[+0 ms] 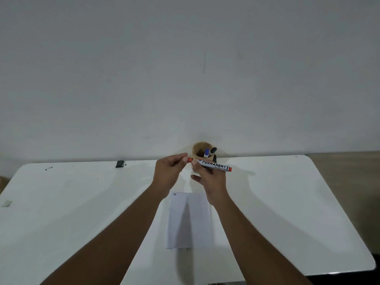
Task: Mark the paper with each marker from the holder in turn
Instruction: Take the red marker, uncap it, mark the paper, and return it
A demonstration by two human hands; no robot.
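- The right hand (211, 182) makes the main grip: its thumb and fingers are closed round the white barrel of a red marker (213, 165), near the barrel's left end.
- The marker is held in the air above the bench (82, 202), just in front of the holder. Its long axis runs almost level, left to right, dipping slightly at the right end.
- The word PERMANENT reads along the barrel. A red tail plug shows at the right end; the red cap (190, 160) is at the left end.
- The left hand (168, 171) sits just left of the marker, its fingertips pinched at the cap. Whether the cap is coming off or going on cannot be told; it looks seated on the barrel.
- So the cap lies to the left of the right hand's grip, and the left hand is the nearer one to it. Any pull or push would run along the marker's axis.
- The holder (200, 150), a tan cup, stands at the far edge of the bench just behind the hands. A blue marker (206, 153) and a black marker (213, 150) stand in it.
- The paper (189, 221) lies flat on the bench below the hands, nearer the person. Small marks (175, 194) show at its top left corner.
- A small black item (120, 163) lies well apart to the left.
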